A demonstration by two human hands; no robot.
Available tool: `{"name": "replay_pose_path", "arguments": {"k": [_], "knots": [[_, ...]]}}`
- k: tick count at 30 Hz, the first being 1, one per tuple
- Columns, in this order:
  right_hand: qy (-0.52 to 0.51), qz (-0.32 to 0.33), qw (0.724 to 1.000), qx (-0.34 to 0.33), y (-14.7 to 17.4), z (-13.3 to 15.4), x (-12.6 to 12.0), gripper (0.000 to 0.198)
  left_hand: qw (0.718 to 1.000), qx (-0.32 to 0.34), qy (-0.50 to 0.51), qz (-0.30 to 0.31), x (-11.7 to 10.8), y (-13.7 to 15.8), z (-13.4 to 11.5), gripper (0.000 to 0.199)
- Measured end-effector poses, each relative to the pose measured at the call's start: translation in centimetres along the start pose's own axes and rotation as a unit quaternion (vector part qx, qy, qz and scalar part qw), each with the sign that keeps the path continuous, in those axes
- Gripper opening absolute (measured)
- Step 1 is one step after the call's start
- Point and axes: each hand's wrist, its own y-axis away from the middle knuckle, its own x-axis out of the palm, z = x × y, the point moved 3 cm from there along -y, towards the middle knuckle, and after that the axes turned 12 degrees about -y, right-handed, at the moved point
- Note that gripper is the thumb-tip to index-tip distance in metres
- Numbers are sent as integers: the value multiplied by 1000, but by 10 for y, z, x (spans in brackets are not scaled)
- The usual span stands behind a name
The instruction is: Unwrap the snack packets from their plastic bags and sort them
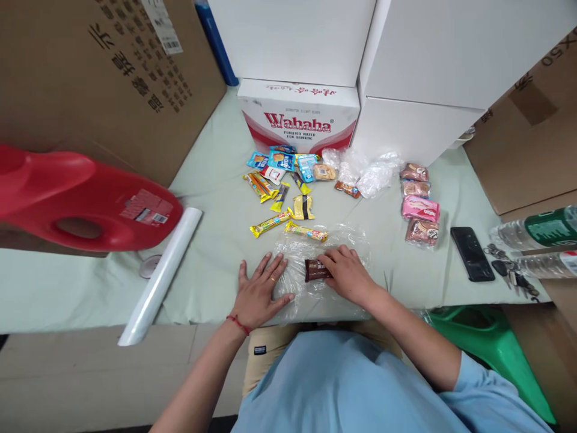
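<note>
A sheet of clear plastic film (293, 255) lies spread on the cloth-covered table in front of me. My left hand (264, 290) rests flat on the film's left edge, fingers spread. Near the middle of the film is a dark brown wrapped snack bar (314, 270), and my right hand (346, 273) grips its right end, hiding that part. Just beyond my hands lie a yellow snack stick (305, 231) and another yellow stick (271, 223). A yellow packet with a black band (303, 207) sits a little farther off.
Several blue packets (282, 160) and bunched clear plastic (381, 174) lie before a Wahaha carton (297, 117). Wrapped snacks (421, 208) form a column at right, near a phone (472, 254), keys (514, 273) and bottles (550, 228). A film roll (162, 276) and red plastic object (90, 201) are left.
</note>
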Motion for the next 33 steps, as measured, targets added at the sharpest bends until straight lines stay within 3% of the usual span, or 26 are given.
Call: {"name": "replay_pose_path", "arguments": {"k": [5, 8, 11, 14, 17, 19, 21, 24, 27, 30, 33], "knots": [[-119, -115, 981, -105, 40, -22, -19, 38, 996, 11, 77, -39, -9, 7, 14, 61], [-131, -125, 969, -167, 77, -34, -16, 61, 989, 53, 119, -65, -19, 15, 21, 65], [-99, -125, 976, -147, 103, -42, 3, 86, 984, 104, 137, -45, -24, 22, 19, 75], [-112, -182, 972, -97, 107, -46, 14, 73, 981, 118, 152, -22, -24, 24, 13, 69], [-175, -228, 954, -85, 94, -43, 5, 32, 982, 75, 168, -47, -23, 17, 9, 45], [-220, -231, 945, -77, 81, -43, -7, 16, 979, 26, 190, -75, -21, 9, 9, 22], [-263, -231, 936, -36, 69, -50, -18, 18, 971, -21, 217, -93, -18, -3, 10, 22], [-299, -221, 925, 82, 57, -75, -22, 24, 962, -107, 227, -109, -9, -24, 14, 20], [-229, -165, 945, 164, 51, -102, -23, 29, 946, -208, 197, -151, -3, -36, 24, 21], [-89, -177, 970, 139, 44, -112, -41, 38, 925, -256, 153, -235, -11, -30, 34, 27], [-25, -204, 976, 67, 24, -103, -64, 33, 897, -264, 80, -345, -40, -8, 25, 19]]}}
